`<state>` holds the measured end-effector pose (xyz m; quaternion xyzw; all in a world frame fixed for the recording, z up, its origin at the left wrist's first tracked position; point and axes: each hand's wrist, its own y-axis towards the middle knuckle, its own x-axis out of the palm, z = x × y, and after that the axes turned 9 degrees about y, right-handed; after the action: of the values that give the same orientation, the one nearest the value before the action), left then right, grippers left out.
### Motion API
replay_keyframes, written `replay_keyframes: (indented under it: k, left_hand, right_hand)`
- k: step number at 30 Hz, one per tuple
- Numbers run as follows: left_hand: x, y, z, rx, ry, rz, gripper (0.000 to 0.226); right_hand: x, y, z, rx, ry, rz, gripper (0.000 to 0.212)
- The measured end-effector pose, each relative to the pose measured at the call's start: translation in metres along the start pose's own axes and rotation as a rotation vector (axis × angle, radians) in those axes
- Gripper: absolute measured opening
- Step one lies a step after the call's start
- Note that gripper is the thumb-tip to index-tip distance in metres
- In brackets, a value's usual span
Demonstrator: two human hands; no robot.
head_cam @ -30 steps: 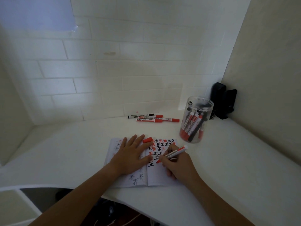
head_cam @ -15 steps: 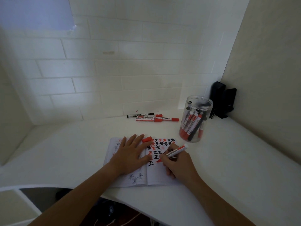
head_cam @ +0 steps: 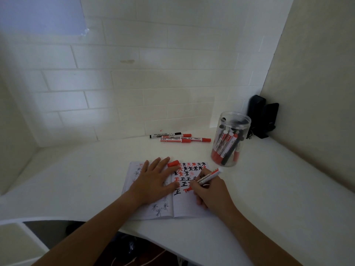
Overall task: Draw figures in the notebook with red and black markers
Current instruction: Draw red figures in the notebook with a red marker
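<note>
Lying open on the smooth white desk [head_cam: 269, 189], thin paper notebook [head_cam: 184, 206]; left hand [head_cam: 153, 181] is pressing flat, fingers spread; right hand [head_cam: 209, 191] is gripping cylindrical red marker [head_cam: 208, 177], tip on right page.

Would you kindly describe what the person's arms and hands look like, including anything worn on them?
Both forearms are bare, with no sleeves in view. The left hand and right hand wear no gloves, and no rings, watch or bracelet show on the visible fingers or wrists.

Single head-worn wide-angle view, looking forward and down from above the near edge of the desk [head_cam: 269, 198]. Close range: both forearms enter from the bottom edge. The tiled wall [head_cam: 134, 83] fills the upper frame. No second view.
</note>
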<state>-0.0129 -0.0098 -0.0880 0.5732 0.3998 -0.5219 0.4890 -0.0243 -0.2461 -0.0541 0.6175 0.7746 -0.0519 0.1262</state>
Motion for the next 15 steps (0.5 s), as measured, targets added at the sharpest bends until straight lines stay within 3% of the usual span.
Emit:
replay_keyframes:
  k: [15]
  left_hand:
    - [-0.0026, -0.0010, 0.0018, -0.006, -0.010, -0.008, 0.065]
  right_hand:
    - [0.0010, 0.0012, 0.0044, -0.064, -0.031, -0.054, 0.028]
